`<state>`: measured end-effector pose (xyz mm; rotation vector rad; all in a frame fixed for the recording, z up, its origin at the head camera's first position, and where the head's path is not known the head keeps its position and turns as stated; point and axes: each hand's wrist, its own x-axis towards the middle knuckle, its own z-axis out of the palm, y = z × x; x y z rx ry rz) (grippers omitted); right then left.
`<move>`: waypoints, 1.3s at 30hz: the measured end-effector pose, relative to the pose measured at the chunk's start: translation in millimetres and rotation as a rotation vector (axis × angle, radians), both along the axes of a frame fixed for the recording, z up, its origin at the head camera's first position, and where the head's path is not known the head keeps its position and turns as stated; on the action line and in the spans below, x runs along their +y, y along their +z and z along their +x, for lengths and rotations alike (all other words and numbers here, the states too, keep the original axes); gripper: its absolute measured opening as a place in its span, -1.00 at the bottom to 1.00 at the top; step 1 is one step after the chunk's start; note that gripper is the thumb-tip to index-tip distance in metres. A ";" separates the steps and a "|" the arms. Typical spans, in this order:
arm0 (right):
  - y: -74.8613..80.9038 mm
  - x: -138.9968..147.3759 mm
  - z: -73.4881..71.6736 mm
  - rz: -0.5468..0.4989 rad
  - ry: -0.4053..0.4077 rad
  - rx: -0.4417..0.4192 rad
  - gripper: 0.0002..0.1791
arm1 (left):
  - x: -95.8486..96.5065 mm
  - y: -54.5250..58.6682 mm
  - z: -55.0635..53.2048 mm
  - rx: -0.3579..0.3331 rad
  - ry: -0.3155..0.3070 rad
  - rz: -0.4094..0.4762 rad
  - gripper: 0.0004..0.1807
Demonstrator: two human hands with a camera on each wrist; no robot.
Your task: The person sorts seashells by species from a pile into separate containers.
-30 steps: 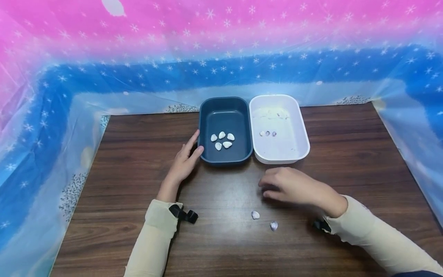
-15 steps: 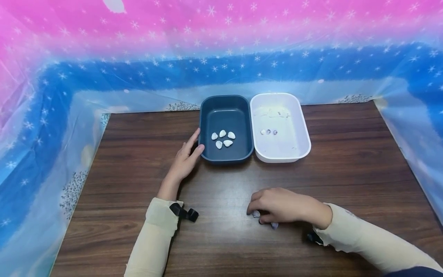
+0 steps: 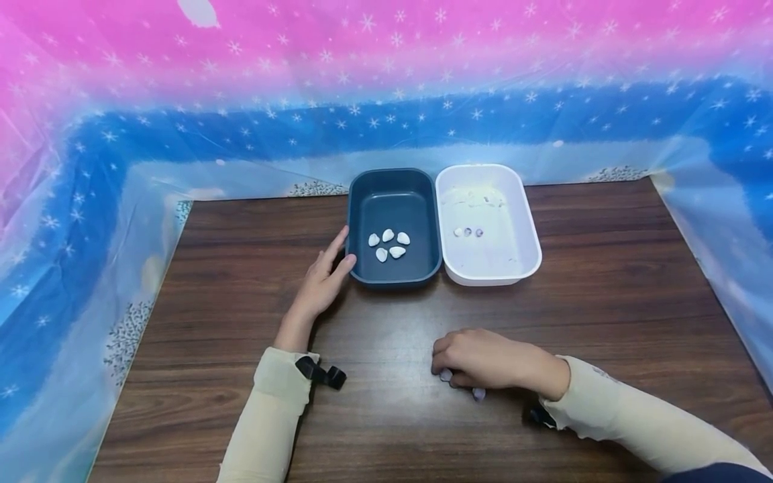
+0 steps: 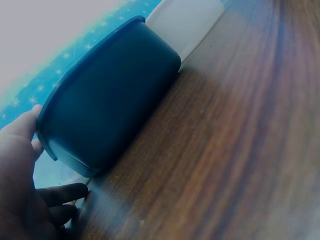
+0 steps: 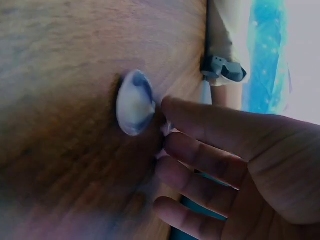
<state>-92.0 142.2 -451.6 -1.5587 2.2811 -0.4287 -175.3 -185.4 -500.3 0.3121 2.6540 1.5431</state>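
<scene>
My left hand [image 3: 320, 282] rests at the left side of a dark blue-grey tub [image 3: 392, 272], thumb at the rim, the other fingers extended along the wall; the left wrist view shows the thumb against the tub's lip. Several white seashells [image 3: 388, 235] lie inside that tub. On the table in front, my right hand [image 3: 489, 359] pinches a pale seashell [image 3: 445, 375] between thumb and fingers, most of it covered in the right wrist view. Just beside the thumb lies a second seashell [image 5: 135, 105], white inside with purple-grey patches.
To the right of the dark tub, side by side with it, stands a white tub [image 3: 492, 272] holding 3 small purplish seashells [image 3: 468, 232]. The wooden table [image 3: 229, 268] ends at a snowflake-patterned cloth [image 3: 386, 121] hung behind and at the sides.
My right hand has moved down and left from near the white tub to the loose seashells and closed its fingers on one. My left hand has stayed at the dark tub.
</scene>
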 end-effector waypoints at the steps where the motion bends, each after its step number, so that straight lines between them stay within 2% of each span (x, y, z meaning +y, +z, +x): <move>1: 1.0 0.5 -1.2 0.002 -0.008 -0.018 -0.82 | 0.2 -0.1 0.0 0.001 0.001 -0.001 -0.31; 6: 12.2 4.6 -10.3 0.024 -0.056 -0.084 -0.86 | 0.5 0.0 0.2 0.000 0.003 -0.004 -0.31; 15: 32.8 13.7 -28.5 0.041 -0.107 -0.118 -0.89 | -0.5 0.0 0.1 -0.003 0.000 -0.005 -0.31; 22: 52.3 23.0 -44.5 0.013 -0.135 -0.059 -0.88 | -0.4 0.1 0.2 -0.004 -0.003 -0.001 -0.31; 26: 62.3 28.9 -55.5 0.009 -0.191 -0.057 -0.88 | -0.6 0.6 0.1 -0.002 -0.005 0.000 -0.31; 31: 75.6 36.0 -70.5 -0.008 -0.239 -0.014 -0.89 | -0.8 0.2 0.0 -0.004 -0.006 -0.001 -0.31; 34: 80.3 41.1 -81.5 -0.020 -0.263 0.013 -0.88 | -0.6 -0.7 -0.5 0.003 -0.007 -0.001 -0.31; 39: 81.8 50.6 -100.6 -0.009 -0.364 0.017 -0.83 | 0.1 -1.5 -1.1 0.018 -0.008 -0.003 -0.31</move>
